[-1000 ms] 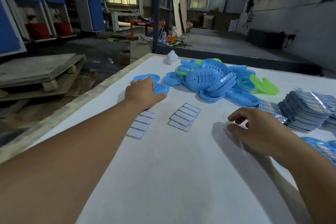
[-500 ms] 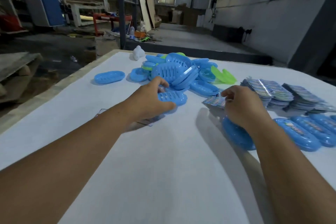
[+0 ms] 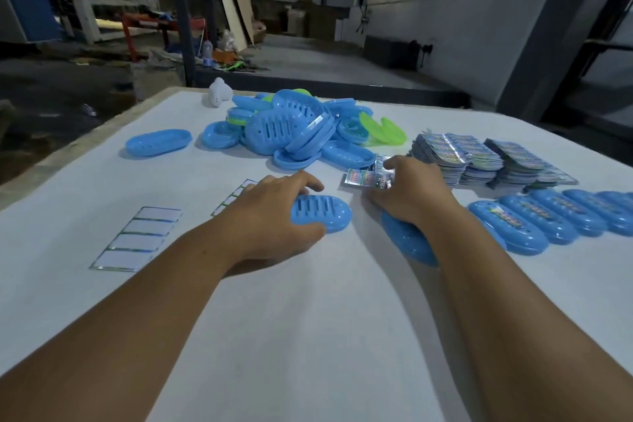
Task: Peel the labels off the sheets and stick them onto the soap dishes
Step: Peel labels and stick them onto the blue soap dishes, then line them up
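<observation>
Two hands engaged beside dish pile

One blue dish (image 3: 322, 217) is gripped by the left hand (image 3: 274, 212), fingers curled over it, just in front of the pile (image 3: 287, 127). A label sheet (image 3: 368, 177) is pinched by the right hand (image 3: 411, 192), right of that dish.

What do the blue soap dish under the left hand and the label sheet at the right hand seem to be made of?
The blue soap dish looks like moulded plastic, smooth with a slight sheen: uniform colour, rounded edges and clean drain slots. The label sheet looks like thin glossy paper or film with a foil-like, possibly holographic finish: it glints in patches of colour. Its backing cannot be told.
</observation>
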The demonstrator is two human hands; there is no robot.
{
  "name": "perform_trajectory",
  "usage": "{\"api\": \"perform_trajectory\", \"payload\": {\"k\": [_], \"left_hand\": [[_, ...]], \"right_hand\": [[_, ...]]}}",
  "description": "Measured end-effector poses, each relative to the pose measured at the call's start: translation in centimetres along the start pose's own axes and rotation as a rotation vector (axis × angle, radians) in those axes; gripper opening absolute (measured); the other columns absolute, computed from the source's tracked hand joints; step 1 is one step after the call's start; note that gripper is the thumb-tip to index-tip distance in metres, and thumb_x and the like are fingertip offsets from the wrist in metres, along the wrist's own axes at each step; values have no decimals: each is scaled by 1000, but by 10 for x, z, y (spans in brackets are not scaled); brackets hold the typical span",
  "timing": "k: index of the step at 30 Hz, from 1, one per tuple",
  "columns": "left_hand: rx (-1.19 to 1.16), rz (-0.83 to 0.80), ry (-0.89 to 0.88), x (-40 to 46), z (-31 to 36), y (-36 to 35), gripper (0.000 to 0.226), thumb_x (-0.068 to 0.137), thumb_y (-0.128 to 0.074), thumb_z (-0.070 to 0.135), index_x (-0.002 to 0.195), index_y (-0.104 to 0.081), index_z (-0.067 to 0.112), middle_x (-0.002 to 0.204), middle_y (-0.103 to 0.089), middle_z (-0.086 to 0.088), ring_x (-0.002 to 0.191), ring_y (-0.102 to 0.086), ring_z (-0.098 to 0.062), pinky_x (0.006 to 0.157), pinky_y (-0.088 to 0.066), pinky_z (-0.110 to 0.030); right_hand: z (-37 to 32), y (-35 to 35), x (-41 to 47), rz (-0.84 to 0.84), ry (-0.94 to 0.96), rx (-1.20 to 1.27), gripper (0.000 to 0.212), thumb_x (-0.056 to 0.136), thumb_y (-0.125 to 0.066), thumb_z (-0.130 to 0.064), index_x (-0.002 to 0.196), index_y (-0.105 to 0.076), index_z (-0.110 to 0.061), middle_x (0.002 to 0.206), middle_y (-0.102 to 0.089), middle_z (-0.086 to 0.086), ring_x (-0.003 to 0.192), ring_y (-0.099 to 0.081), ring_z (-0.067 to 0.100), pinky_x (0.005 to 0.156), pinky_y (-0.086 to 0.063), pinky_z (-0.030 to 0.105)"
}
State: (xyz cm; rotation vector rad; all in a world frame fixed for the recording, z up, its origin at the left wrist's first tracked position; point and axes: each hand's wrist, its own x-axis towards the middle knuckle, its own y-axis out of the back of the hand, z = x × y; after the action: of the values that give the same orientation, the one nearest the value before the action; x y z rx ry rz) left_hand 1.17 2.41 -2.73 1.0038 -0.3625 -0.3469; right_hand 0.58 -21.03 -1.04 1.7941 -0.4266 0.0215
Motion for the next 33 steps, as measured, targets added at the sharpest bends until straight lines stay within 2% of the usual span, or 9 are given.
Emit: {"api": "perform_trajectory", "payload": {"k": [7, 10, 14, 18, 20, 24, 26, 29, 33], "left_hand": [[46, 109, -57, 4, 1, -6, 36, 83, -60, 66, 112, -56, 45, 111, -53, 16, 105, -47, -9, 89, -44, -34], [-34, 185, -42, 7, -1, -6, 31, 88, -57, 62, 106, -64, 38, 104, -57, 12, 99, -52, -10, 84, -45, -32], [-234, 291, 9, 8, -1, -5, 34, 96, -48, 56, 90, -68, 29, 87, -68, 14, 85, -61, -4, 69, -44, -21], [-471, 381, 103, 10, 2, -1, 33, 96, -51, 56, 92, -69, 29, 84, -73, 16, 76, -63, 6, 62, -46, -23], [-612, 346, 110, 11, 1, 1, 23, 93, -61, 49, 96, -71, 28, 85, -75, 14, 78, -67, 4, 67, -51, -23], [-810, 274, 142, 12, 2, 4, 14, 86, -77, 28, 100, -75, 24, 91, -77, 5, 84, -72, -6, 76, -56, -25], [-867, 276, 175, 13, 2, 6, 16, 86, -78, 22, 101, -75, 22, 86, -77, 9, 80, -72, -4, 71, -56, -23], [-874, 323, 226, 14, 2, 8, 15, 87, -76, 21, 101, -76, 23, 70, -72, 18, 58, -62, 9, 52, -46, -12], [-852, 364, 232, 13, 2, 8, 14, 85, -77, 22, 99, -76, 22, 84, -75, 10, 57, -61, 7, 53, -47, -13]], "right_hand": [[-4, 2, 1, 6, 18, 43, 21, 91, -62, -35, 106, -76, -28, 110, -73, 3, 110, -59, 33, 96, -49, 37], [-6, 4, -2, 74, 70, 126, 25, 94, -55, -21, 104, -78, -24, 105, -76, 4, 108, -61, 34, 92, -53, 38], [-19, 5, -5, 118, 187, 408, 23, 91, -66, -10, 98, -81, -26, 102, -70, -10, 104, -62, 14, 88, -41, 19], [-32, 4, -11, 49, 286, 658, 49, 83, -71, 6, 77, -76, -42, 118, -62, -9, 102, -59, -1, 90, -46, 22], [-38, 2, -14, 2, 335, 757, 59, 80, -70, 12, 71, -75, -46, 120, -65, -7, 104, -60, -6, 93, -52, 29], [-46, -3, -17, -95, 365, 861, 66, 78, -70, 20, 64, -78, -44, 114, -68, -12, 108, -66, 3, 93, -58, 36], [-48, -3, -18, -98, 367, 897, 63, 80, -66, 22, 71, -79, -39, 107, -71, -14, 99, -70, 3, 85, -60, 30], [-50, 0, -18, -83, 264, 1042, 48, 90, -56, 18, 102, -73, -26, 104, -76, -3, 86, -74, 10, 77, -63, 33], [-51, 2, -18, -140, 99, 1233, 33, 98, -57, 0, 124, -64, -18, 89, -80, 2, 78, -76, 18, 73, -64, 33]]}}
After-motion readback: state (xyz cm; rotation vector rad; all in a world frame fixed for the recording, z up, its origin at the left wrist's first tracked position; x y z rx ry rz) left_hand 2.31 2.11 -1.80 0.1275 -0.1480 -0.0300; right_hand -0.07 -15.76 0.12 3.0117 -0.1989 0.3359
